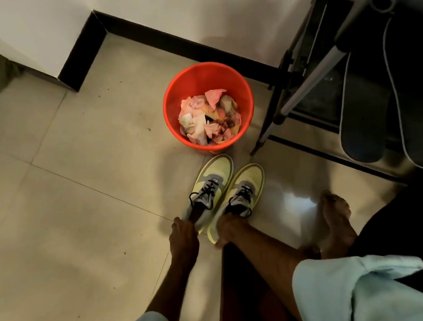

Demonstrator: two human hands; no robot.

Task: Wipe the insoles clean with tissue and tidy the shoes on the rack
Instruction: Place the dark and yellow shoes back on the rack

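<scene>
The pair of yellow sneakers stood side by side on the tiled floor, toes towards the orange bin, long axes running away from the person. Each hand was at a heel: the left hand closed on the left shoe's collar, the right hand clamped on the right shoe's heel. The rack, holding dark insoles, lay up and to the right, nearer the right arm.
</scene>
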